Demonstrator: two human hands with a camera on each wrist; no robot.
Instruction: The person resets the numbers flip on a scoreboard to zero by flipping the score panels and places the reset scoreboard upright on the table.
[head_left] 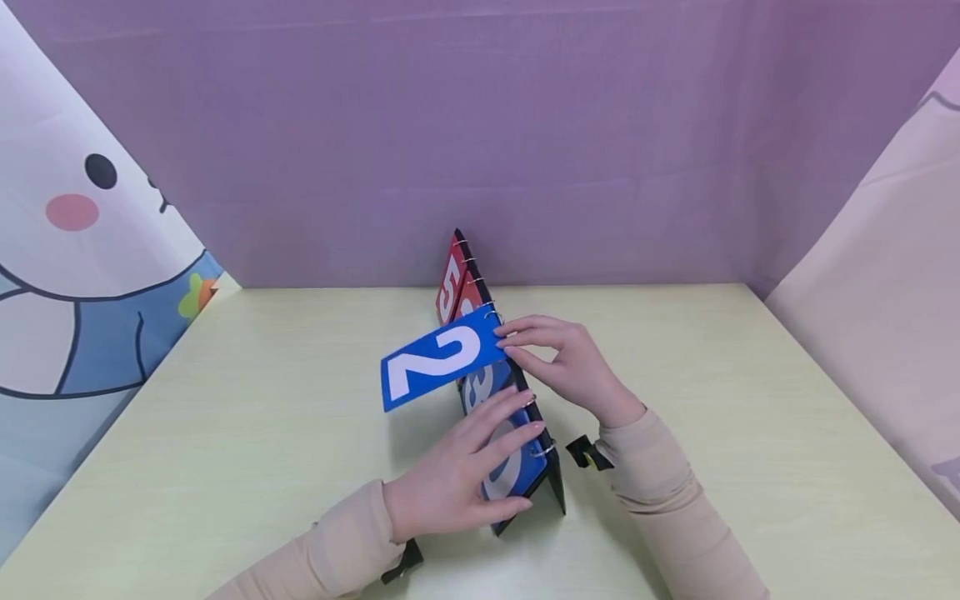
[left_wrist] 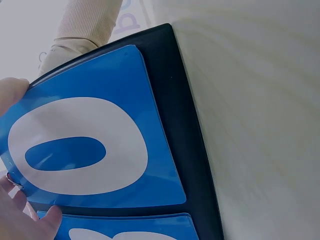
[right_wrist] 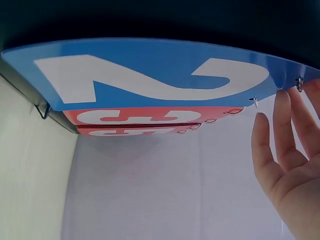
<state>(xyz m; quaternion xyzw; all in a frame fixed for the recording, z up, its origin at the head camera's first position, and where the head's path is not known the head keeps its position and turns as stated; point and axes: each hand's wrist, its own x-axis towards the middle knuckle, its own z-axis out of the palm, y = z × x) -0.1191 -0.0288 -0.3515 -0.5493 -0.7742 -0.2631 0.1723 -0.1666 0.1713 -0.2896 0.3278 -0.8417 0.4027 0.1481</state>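
Observation:
A flip scoreboard [head_left: 557, 479] stands on the table like a tent, its number cards hung on rings along the top. One blue card with a white 2 [head_left: 438, 358] juts out sideways from the spine. My right hand [head_left: 581, 371] has its fingertips at this card's ringed edge; the right wrist view shows those fingers [right_wrist: 282, 120] fairly straight and spread. Over a blue 0 card [left_wrist: 120, 185] lies my left hand [head_left: 457, 479], fingers spread across it towards the rings and thumb near the board's near end. A blue 8 card [head_left: 477, 387] is partly covered.
Red cards [head_left: 448, 287] hang at the scoreboard's far end. On its other side, the right wrist view shows another blue 2 [right_wrist: 150, 75] and a red 3 [right_wrist: 145, 116]. A purple cloth [head_left: 480, 150] rises behind the pale table [head_left: 300, 350], with a cartoon-printed cloth [head_left: 97, 250] at left.

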